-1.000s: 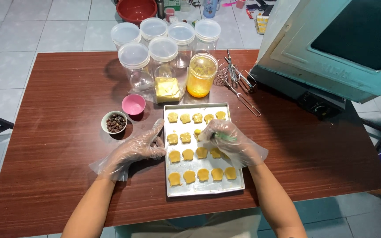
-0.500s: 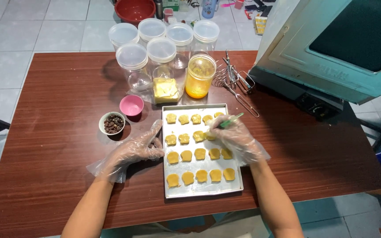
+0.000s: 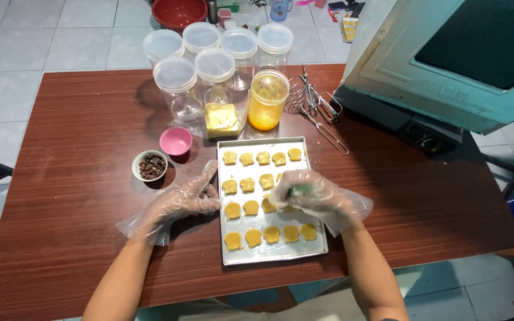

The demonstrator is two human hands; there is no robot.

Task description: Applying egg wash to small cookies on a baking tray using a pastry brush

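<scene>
Head view: gloved hands over a baking tray (image 3: pixel 272 254) of yellow dough pieces (image 3: pixel 251 207).
Right hand (image 3: pixel 310 196), fingers closed round a small green tool (image 3: pixel 298 191), hovers over the flat, golden, scalloped pieces at the tray's 3 o'clock side. Left hand (image 3: pixel 181 202), fingers spread, touches the tray's 9 o'clock edge. Reddish-brown wooden desk (image 3: pixel 78 131); clear lidded jars (image 3: pixel 175 87) at 12 o'clock; pale tiled floor (image 3: pixel 25 35) beyond.

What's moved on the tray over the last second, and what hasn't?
The right hand, holding a small green-handled tool, went up toward the tray's far right rows, then came back to the middle cookies. The left hand stayed flat at the baking tray's left edge. Tray, jars and both small bowls did not move.
</scene>
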